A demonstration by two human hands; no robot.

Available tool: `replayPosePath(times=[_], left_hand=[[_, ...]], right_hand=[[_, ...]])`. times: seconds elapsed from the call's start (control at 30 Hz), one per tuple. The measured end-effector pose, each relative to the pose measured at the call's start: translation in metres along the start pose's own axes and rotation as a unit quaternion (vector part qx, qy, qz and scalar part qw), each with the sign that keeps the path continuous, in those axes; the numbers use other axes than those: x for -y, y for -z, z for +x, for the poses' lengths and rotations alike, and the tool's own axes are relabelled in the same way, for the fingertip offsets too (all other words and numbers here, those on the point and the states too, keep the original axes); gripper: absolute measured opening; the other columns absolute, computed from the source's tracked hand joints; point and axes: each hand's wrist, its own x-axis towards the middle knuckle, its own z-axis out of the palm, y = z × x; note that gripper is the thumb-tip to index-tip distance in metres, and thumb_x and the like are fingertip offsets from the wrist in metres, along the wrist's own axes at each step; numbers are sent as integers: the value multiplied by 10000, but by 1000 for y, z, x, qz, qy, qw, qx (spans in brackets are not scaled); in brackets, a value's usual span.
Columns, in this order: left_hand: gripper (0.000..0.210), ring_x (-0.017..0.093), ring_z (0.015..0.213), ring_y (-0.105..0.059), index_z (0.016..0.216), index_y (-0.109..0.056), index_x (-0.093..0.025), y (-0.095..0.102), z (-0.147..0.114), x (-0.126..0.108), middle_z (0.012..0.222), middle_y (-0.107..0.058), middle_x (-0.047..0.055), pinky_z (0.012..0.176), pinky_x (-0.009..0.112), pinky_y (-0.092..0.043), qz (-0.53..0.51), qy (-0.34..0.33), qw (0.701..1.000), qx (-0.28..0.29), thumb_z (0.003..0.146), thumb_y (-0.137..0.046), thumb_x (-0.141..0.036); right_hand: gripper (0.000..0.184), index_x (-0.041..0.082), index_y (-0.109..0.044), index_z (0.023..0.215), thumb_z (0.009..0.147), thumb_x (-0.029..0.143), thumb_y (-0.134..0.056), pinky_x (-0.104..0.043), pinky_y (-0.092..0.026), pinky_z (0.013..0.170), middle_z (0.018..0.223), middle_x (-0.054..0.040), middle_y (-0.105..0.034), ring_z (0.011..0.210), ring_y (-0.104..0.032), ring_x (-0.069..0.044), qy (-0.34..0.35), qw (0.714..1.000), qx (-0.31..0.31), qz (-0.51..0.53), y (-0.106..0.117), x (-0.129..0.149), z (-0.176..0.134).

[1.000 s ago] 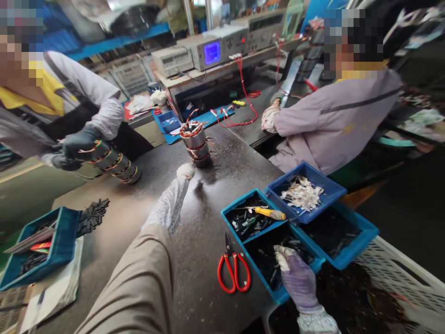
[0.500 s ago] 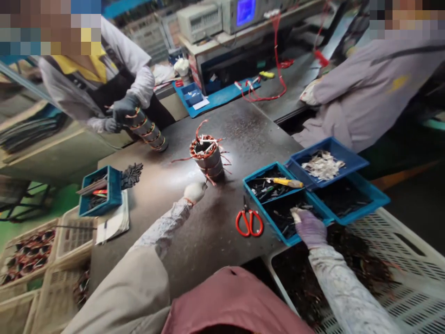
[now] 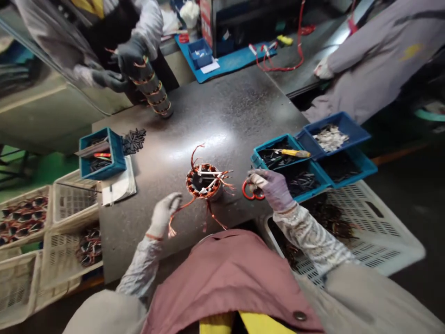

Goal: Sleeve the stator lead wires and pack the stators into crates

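Observation:
A motor stator (image 3: 203,182) stands on the dark table, its top ring wound with copper and white pieces lying across its bore. Several reddish wire leads stick out from it. My left hand (image 3: 163,214), in a white glove, is beside the front-left lead (image 3: 179,214), its fingers curled and a little apart. In a purple-and-white glove, my right hand (image 3: 274,188) is right of the stator with fingertips pinched; whatever they hold is too small to make out. Red-handled scissors (image 3: 247,189) lie under that hand, partly hidden by it.
At right, blue bins (image 3: 327,184) hold black pieces, a yellow-handled tool (image 3: 295,153) and white pieces (image 3: 332,138). A blue box (image 3: 120,153) stands left. Crates (image 3: 392,236) flank the table. Across it, a co-worker's gloved hands hold another stator (image 3: 156,95); another person sits right.
My right hand has left the black-piece bin and moved left over the scissors. My left hand has drawn back from the stator's base to its front-left lead. The view has tilted down.

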Motion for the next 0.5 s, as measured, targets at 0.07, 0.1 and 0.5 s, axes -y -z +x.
replayPosePath(times=[0.07, 0.1, 0.5], left_hand=[[388, 192, 881, -690, 1157, -660, -195, 28, 4, -9, 1038, -737, 82, 828, 324, -548, -3, -64, 983, -175, 936, -415, -399], [377, 206, 958, -682, 1170, -660, -202, 37, 8, -19, 1093, -727, 87, 875, 341, -537, 3, -117, 969, -218, 935, -448, -408], [293, 228, 1266, -523, 1157, -684, -254, -6, 43, -72, 1273, -625, 62, 1098, 418, -409, -9, -275, 957, -97, 955, -471, -269]], right_hand=[[486, 151, -710, 787, 529, 540, -845, -228, -454, 433, 668, -31, -683, 470, -550, -95, -18, 1000, 24, -10, -13, 3, -1], [503, 150, -707, 782, 520, 554, -848, -228, -455, 429, 664, -32, -683, 470, -551, -96, -24, 999, 32, -16, -17, 3, -1], [513, 147, -745, 895, 611, 568, -813, -249, -508, 458, 724, -54, -725, 513, -617, -134, -6, 985, 137, -107, -25, 5, 4]])
